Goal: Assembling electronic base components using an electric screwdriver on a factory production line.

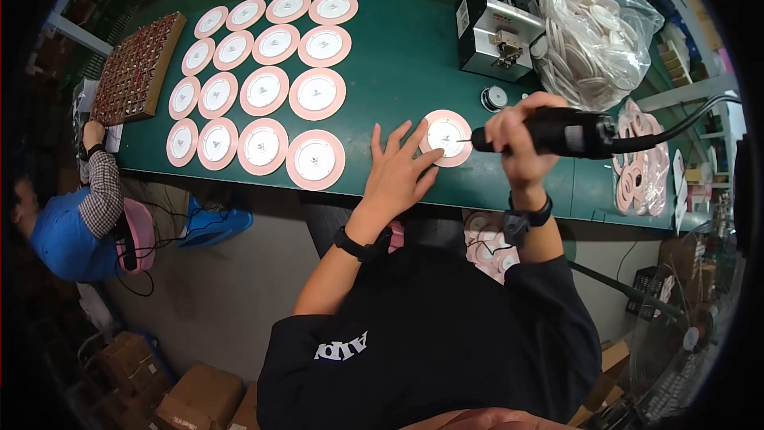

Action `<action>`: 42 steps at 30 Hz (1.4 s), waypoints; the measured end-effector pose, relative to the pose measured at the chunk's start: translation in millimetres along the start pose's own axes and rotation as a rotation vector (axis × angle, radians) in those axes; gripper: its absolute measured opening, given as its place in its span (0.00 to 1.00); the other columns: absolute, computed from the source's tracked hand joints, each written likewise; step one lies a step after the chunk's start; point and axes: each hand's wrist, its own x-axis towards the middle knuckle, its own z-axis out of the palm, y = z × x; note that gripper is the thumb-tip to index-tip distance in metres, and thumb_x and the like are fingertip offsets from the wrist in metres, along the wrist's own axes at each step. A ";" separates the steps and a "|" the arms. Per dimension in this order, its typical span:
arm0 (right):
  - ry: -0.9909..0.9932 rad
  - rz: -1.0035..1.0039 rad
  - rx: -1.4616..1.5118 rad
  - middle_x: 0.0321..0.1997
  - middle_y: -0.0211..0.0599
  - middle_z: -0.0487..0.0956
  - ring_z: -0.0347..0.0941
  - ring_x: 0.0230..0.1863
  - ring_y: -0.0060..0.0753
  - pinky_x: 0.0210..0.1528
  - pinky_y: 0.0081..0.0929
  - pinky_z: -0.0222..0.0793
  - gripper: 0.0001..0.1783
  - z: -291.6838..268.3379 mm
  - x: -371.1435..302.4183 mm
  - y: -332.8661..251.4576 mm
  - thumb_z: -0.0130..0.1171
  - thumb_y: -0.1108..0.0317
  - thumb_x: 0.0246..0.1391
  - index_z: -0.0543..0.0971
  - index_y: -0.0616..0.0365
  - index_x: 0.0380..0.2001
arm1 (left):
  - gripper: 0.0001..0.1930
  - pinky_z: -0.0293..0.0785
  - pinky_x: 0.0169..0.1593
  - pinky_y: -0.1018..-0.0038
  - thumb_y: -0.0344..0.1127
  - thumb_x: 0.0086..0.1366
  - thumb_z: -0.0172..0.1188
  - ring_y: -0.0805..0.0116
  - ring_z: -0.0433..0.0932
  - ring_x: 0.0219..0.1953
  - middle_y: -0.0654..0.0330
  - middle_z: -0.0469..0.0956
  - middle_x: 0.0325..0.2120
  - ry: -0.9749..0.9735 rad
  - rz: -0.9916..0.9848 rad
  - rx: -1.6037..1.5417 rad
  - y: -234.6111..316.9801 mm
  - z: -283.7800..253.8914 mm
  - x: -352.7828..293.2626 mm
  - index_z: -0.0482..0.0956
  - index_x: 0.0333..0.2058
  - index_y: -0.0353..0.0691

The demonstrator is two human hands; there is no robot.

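Observation:
On the green table lies a round disc [448, 129] with a white centre and a pink rim. My left hand [395, 167] lies with fingers spread, its fingertips on the left edge of that disc. My right hand [521, 137] is wrapped round a black corded electric screwdriver [569, 132], tilted almost level. Its thin bit points left over the disc's centre; whether the tip sits in a screw is too small to tell. To the left, several like discs [316, 160] are laid out in rows, each with small parts at its middle.
A metal-fronted machine [500, 28] stands at the back, beside a clear bag of white discs [593, 40] and a small round metal part [494, 98]. Pink rings in plastic [639, 163] lie at right. A partitioned box [142, 68] sits far left, near another person [79, 223].

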 end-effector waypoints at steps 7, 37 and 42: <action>-0.080 0.133 -0.061 0.24 0.34 0.69 0.66 0.19 0.25 0.26 0.30 0.69 0.16 5.8 -24.9 17.7 0.55 0.82 0.59 0.64 0.59 0.47 | 0.15 0.42 0.71 0.34 0.41 0.61 0.66 0.49 0.61 0.68 0.55 0.67 0.67 0.005 -0.005 -0.003 1.0 -0.3 -1.1 0.85 0.48 0.55; -0.212 0.060 -0.216 0.25 0.36 0.73 0.69 0.21 0.23 0.28 0.26 0.72 0.18 2.5 -22.1 22.9 0.57 0.85 0.57 0.65 0.60 0.47 | 0.23 0.47 0.68 0.30 0.45 0.66 0.62 0.47 0.60 0.67 0.54 0.64 0.67 0.029 0.057 0.136 -0.5 4.2 -1.0 0.77 0.60 0.65; -0.197 0.106 -0.192 0.25 0.36 0.72 0.68 0.20 0.24 0.27 0.26 0.71 0.16 4.0 -23.7 25.5 0.56 0.85 0.57 0.64 0.60 0.43 | 0.22 0.47 0.68 0.30 0.45 0.66 0.62 0.47 0.61 0.67 0.54 0.65 0.67 0.032 0.053 0.117 1.5 4.0 -2.3 0.79 0.59 0.64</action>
